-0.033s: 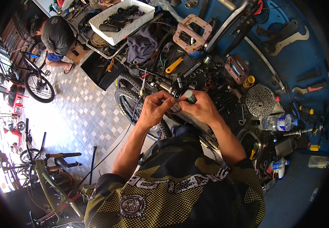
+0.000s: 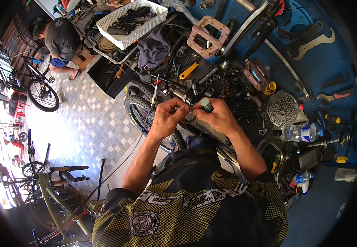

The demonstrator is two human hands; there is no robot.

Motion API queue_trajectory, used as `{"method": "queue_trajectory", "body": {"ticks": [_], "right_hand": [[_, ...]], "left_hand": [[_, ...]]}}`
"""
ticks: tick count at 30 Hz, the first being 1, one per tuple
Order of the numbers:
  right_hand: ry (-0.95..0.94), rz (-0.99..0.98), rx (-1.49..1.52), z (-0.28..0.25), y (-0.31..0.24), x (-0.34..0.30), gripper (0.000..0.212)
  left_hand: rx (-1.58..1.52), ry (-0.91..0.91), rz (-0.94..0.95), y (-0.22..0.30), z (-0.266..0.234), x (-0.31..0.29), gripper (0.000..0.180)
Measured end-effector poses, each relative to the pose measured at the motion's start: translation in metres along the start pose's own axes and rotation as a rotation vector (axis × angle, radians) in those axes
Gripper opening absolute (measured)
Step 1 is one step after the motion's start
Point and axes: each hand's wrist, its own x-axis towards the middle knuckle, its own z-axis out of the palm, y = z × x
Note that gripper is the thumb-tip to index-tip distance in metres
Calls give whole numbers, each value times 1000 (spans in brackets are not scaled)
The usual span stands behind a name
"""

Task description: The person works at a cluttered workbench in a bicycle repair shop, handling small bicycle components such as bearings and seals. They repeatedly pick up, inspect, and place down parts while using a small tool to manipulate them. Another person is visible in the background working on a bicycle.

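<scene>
Hands (image 2: 165,119) (image 2: 217,119) by cluttered workbench (image 2: 237,71), tiled floor (image 2: 104,123), blue panel (image 2: 310,71), possibly wall

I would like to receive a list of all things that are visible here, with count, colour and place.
cylindrical piece: one, grey-green, in right hand
basket: one, white, top centre
cloth: one, dark grey, below basket
pedals: two, brownish, upper centre
cassette: one, silver, right
bottles: two, clear and blue, right
small parts: uncountable, mostly dark, beyond right hand
tyres: at least two, black, beside left hand
bicycle frame: one, olive, lower left
co-worker: one, dark shirt, upper left
left hand: one, bare, centre
right hand: one, bare, centre
</scene>
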Motion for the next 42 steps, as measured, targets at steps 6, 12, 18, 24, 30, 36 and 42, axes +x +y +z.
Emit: {"method": "queue_trajectory", "body": {"ticks": [6,12,18,24,30,36,42], "right_hand": [[-8,-68,-113,-5,2,1,26],[89,-97,-113,-6,-2,-1,31],[59,-87,-25,-5,-7,1,32],[19,-33,104,-8,-5,-1,31],[-15,-62,71,-10,-5,-3,31],[-28,-76,23,-9,-7,-6,28],[25,-128,-215,-7,-14,-10,25]], "left_hand": [[-269,15,-6,-4,7,8,28],[-197,-142,-31,2,8,-3,25],[-191,-67,3,-1,10,-6,24],[-326,-102,-67,0,7,-9,33],[-440,-83,-64,-2,6,-9,42],[-435,-92,-54,-9,3,-10,47],[-220,7,0,7,6,-5,41]]}}
